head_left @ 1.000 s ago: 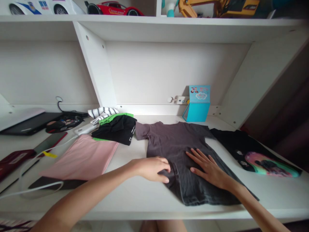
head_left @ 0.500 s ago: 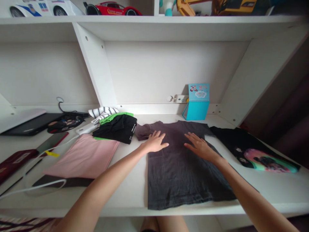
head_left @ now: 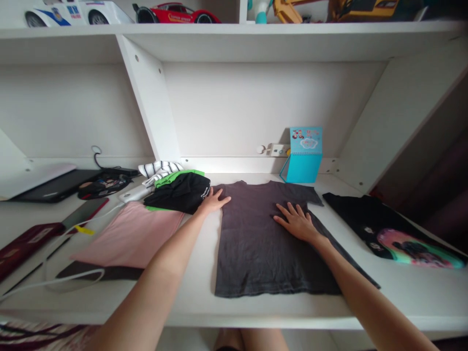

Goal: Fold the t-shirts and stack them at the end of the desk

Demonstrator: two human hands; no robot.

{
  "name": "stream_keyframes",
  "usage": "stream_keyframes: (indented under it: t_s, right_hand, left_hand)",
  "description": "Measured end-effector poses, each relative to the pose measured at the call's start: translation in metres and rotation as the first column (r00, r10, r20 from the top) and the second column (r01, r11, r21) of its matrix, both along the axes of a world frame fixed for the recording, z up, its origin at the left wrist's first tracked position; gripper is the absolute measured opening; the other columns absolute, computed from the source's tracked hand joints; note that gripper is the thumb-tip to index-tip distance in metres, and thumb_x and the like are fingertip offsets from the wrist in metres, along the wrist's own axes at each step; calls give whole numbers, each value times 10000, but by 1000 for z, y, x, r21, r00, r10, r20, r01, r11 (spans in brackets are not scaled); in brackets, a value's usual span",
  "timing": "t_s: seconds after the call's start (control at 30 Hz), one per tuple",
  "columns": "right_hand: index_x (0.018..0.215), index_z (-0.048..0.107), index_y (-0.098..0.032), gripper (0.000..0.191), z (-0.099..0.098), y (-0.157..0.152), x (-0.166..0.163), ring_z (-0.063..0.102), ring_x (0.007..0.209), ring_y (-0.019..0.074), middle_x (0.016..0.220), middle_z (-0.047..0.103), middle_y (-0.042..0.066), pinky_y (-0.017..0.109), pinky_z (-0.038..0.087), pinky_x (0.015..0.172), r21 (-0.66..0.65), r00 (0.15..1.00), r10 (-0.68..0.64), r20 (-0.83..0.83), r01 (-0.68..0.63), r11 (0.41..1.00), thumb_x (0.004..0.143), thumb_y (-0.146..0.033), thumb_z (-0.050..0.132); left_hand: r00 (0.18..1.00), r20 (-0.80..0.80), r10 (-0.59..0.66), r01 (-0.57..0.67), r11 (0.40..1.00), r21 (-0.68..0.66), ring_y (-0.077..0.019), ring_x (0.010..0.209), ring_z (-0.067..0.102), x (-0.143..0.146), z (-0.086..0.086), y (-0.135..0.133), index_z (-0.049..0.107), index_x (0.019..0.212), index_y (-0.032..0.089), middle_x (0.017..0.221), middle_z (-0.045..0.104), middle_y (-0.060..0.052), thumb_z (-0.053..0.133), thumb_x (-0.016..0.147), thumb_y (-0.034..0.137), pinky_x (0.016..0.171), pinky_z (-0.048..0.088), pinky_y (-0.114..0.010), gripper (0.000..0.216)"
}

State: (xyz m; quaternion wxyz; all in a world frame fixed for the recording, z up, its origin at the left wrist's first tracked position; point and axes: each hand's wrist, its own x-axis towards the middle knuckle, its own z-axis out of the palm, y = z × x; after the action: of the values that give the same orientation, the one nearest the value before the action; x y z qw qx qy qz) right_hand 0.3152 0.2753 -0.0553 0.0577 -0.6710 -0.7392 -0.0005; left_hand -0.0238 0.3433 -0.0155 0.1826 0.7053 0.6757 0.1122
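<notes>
A dark grey T-shirt (head_left: 256, 243) lies flat on the white desk (head_left: 197, 302), neck towards the back wall. My left hand (head_left: 213, 201) rests open on its left shoulder, where the sleeve lies, fingers stretched out. My right hand (head_left: 297, 222) lies flat and open on the upper right chest of the shirt, fingers spread. Neither hand grips the cloth.
Left of the shirt are a folded pink garment (head_left: 131, 239) and a pile of black, green and striped clothes (head_left: 175, 187). A black printed T-shirt (head_left: 387, 229) lies to the right. A blue calendar stand (head_left: 303, 156) is behind. Cables, a laptop (head_left: 47, 180) and a phone sit far left.
The rumpled shirt has been spread flat. Both hands slid from its lower middle up towards the shoulders; the left hand, shut on a fold before, now lies open at the left sleeve.
</notes>
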Motion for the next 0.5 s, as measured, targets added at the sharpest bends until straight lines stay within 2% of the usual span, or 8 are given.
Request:
stream_keyframes:
  t_s: [0.13,0.3,0.4,0.5]
  right_hand:
    - [1431,232,-354,670,-3,-1,-2,193,1348,385,1496,238,86,606,284,981,9,1000,13,16,-13,1000,848,-684,207]
    - [1425,258,-345,634,-5,-2,-1,202,1349,371,1495,246,72,597,290,984,41,1000,-5,25,4,999,867,-645,240]
    - [1424,267,-339,626,-7,-1,-4,199,1349,373,1496,242,74,603,284,985,48,1000,-16,22,15,999,872,-635,243]
    - [1424,262,-343,631,-6,-2,-4,205,1350,365,1495,246,71,591,292,987,45,1000,-13,20,12,999,871,-642,230]
  left_hand:
    - [992,103,73,-76,997,23,-317,1326,297,-29,2,7,264,1426,206,1472,273,-127,404,788,677,1055,269,-390,805]
    - [988,155,14,-38,987,157,-201,1303,366,-42,14,-10,400,1349,167,1418,400,-87,333,898,513,1043,294,-264,573]
    - [988,157,14,-61,952,300,-215,1277,406,-36,27,-25,292,1401,181,1416,405,-98,414,877,473,1032,317,-280,612]
    - [970,118,211,-238,915,325,-295,1151,530,-32,43,-30,143,1426,46,1273,523,-231,492,845,419,934,411,-349,774]
